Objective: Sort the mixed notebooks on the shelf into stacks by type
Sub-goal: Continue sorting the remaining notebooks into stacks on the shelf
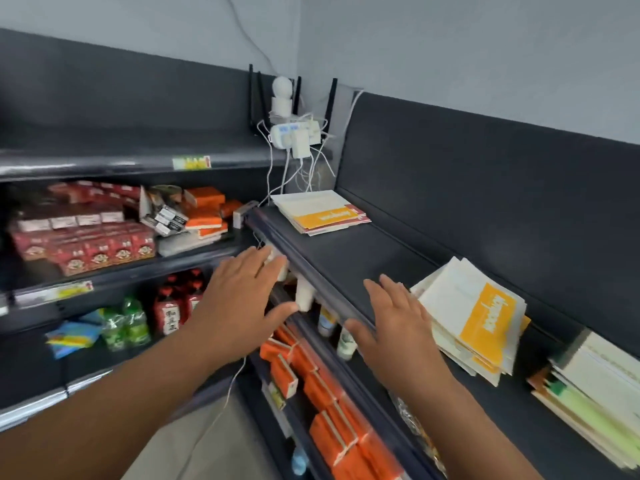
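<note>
View from my head, looking down at the dark shelf.

- **Hands:** My left hand and my right hand are apart, both palm-down with fingers straight and spread, and neither holds anything. The left hand hovers just off the shelf's front lip. The right hand lies over that lip.
- **Notebooks:** They sit on the shelf in three stacks.
  - The far stack, white with yellow covers, lies at 12 o'clock from my hands, near the shelf's corner.
  - The middle stack, loosely fanned and also white and yellow, lies at 3 o'clock from my right hand. My fingertips are just beside its edge, and I cannot tell whether they touch it.
  - The near stack, with pale and green edges, lies at 4 o'clock, well apart from my hand.
- **Surroundings:**
  - A white power strip with trailing cables is at 12 o'clock.
  - Red cartons are at 9 o'clock.
  - Green bottles are at 8 o'clock.
  - Orange boxes are on the shelf below, at 6 o'clock.
</note>
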